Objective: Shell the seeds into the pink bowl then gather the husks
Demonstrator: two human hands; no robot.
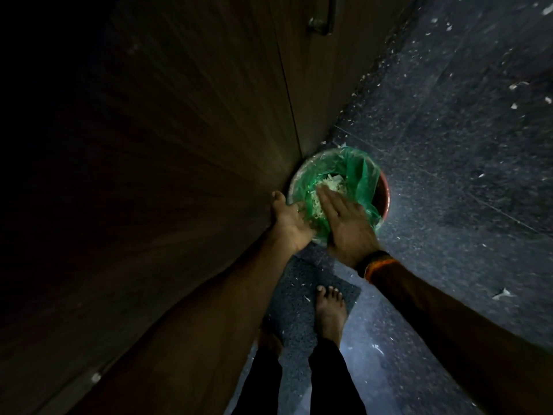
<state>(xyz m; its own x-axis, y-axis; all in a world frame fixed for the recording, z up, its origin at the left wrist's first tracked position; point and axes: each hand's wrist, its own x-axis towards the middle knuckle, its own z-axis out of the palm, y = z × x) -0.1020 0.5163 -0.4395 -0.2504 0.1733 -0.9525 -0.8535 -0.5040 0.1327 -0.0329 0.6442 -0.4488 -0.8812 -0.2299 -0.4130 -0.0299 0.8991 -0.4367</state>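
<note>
Reaching down over a round reddish bin [385, 191] lined with a green plastic bag [360, 178], both bare hands meet above a pale heap of husks [324, 193] lying inside the liner. The left hand [291, 221] is turned palm up at the near left rim, its fingers [300, 208] loosely spread and partly buried under husks, so how far they curl cannot be told. The right hand [344, 221] lies palm down with straight, close-set fingers [324, 199] laid flat on the husks, pressing them against the left palm. A dark and orange band [375, 263] circles the right wrist.

The bin stands on a dark speckled stone floor [449, 130], hard against a brown wooden cabinet door [179, 145] on the left, whose metal handle [321, 22] shows at the far end. Small pale husk scraps [514, 85] are scattered over the floor to the right. Nearer, two bare feet [329, 307] in dark trouser legs stand on a grey textured mat [299, 283]; the left foot is mostly in shadow.
</note>
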